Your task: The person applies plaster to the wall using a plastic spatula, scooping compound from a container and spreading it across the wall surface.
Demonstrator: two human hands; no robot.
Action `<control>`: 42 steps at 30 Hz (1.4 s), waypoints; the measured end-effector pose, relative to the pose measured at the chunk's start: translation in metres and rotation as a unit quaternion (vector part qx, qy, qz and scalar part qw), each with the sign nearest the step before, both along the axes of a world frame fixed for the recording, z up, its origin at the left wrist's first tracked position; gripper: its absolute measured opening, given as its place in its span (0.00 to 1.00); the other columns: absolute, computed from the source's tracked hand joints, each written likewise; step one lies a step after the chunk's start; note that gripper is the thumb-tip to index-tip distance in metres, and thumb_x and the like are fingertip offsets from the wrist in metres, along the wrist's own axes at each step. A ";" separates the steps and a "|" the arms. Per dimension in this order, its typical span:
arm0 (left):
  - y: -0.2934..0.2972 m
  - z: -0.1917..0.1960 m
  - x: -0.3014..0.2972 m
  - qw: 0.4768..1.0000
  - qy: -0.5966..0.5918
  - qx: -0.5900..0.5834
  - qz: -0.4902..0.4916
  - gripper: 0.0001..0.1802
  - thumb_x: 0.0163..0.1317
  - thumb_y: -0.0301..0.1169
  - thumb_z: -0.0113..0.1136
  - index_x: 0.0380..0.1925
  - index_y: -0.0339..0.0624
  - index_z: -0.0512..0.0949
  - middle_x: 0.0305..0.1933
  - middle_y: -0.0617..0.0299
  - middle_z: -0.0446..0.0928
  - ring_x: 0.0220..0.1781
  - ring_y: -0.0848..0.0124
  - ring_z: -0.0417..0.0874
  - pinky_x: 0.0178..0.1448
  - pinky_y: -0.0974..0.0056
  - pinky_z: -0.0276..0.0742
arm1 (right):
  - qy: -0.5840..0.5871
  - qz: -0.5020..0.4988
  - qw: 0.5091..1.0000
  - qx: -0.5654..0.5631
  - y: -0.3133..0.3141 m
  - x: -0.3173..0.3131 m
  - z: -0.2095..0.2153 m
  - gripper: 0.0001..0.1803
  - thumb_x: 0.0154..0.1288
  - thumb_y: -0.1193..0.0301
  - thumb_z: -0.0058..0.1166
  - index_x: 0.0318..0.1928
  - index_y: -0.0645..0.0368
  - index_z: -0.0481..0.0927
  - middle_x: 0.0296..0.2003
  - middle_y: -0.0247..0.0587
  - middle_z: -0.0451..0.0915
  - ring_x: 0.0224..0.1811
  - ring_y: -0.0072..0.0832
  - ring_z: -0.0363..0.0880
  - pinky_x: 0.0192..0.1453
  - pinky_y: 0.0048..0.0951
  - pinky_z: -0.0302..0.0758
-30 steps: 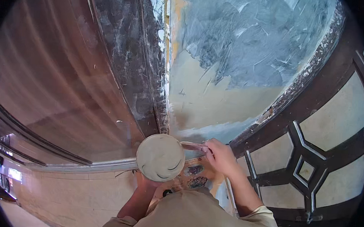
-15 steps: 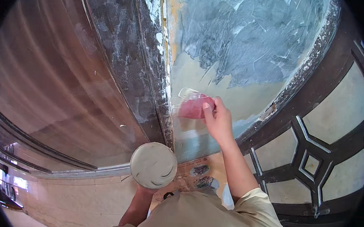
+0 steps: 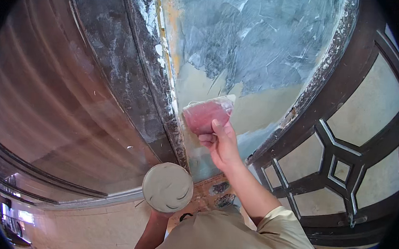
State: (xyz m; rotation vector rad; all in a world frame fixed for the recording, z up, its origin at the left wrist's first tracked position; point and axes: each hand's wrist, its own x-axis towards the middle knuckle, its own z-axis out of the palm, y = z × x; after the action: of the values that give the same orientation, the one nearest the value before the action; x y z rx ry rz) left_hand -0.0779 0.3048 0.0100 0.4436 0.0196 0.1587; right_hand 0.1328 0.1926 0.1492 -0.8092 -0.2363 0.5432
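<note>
Pink plastic scraper [image 3: 207,116] pinched shut in my right hand [image 3: 221,142], pressing flat against wall panel [image 3: 241,58] beside dark frame [image 3: 133,73]. Left hand [image 3: 160,213] gripping putty-loaded round plate [image 3: 167,187] below. Judging: keeping blade low-angled, pressure even, overlapping wet grey edge.

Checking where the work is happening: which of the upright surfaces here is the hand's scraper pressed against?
The plastered wall panel, partly grey-blue and partly beige. The right hand presses the pink scraper there; the dark post stands left.

Beige short-sleeved shirt, sleeve ending above elbow; forearms bare, right hand [image 3: 221,142] ungloved, no jewellery seen.
</note>
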 end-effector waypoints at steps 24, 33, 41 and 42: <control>-0.004 -0.004 0.002 1.000 0.010 -0.006 0.000 0.39 0.69 0.59 0.45 0.72 0.49 0.57 0.74 0.54 0.61 0.72 0.53 0.66 0.72 0.42 0.67 | -0.002 -0.042 0.982 -0.184 -0.014 0.029 -0.126 0.18 0.77 0.60 0.46 0.61 0.55 0.69 0.47 0.37 0.80 0.41 0.27 0.82 0.39 0.31 0.81; -0.013 -0.012 -0.004 1.000 0.009 -0.005 0.008 0.39 0.69 0.59 0.45 0.72 0.49 0.57 0.74 0.54 0.61 0.72 0.53 0.66 0.72 0.42 0.67 | -0.035 -0.050 0.994 -0.095 -0.020 0.031 -0.081 0.19 0.77 0.61 0.46 0.61 0.57 0.68 0.44 0.40 0.81 0.24 0.28 0.81 0.28 0.27 0.78; -0.018 -0.020 -0.015 1.000 0.007 0.001 -0.007 0.38 0.69 0.58 0.46 0.72 0.49 0.57 0.74 0.54 0.61 0.72 0.53 0.66 0.72 0.42 0.67 | 0.033 -0.025 0.970 -0.239 -0.064 0.041 -0.172 0.20 0.76 0.61 0.46 0.61 0.55 0.69 0.38 0.37 0.82 0.23 0.23 0.78 0.28 0.25 0.77; -0.019 -0.015 -0.016 1.000 0.005 0.002 -0.006 0.38 0.69 0.58 0.46 0.72 0.49 0.57 0.74 0.54 0.61 0.72 0.53 0.66 0.72 0.42 0.67 | 0.062 -0.019 0.967 -0.246 -0.073 0.035 -0.180 0.19 0.76 0.60 0.46 0.61 0.55 0.70 0.37 0.37 0.82 0.22 0.23 0.78 0.27 0.25 0.77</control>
State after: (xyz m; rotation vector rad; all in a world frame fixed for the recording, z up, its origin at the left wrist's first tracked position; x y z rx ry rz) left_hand -0.0940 0.2859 -0.0045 0.4483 0.0262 0.1439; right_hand 0.1676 0.1198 -0.0306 -1.2539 0.0365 0.6232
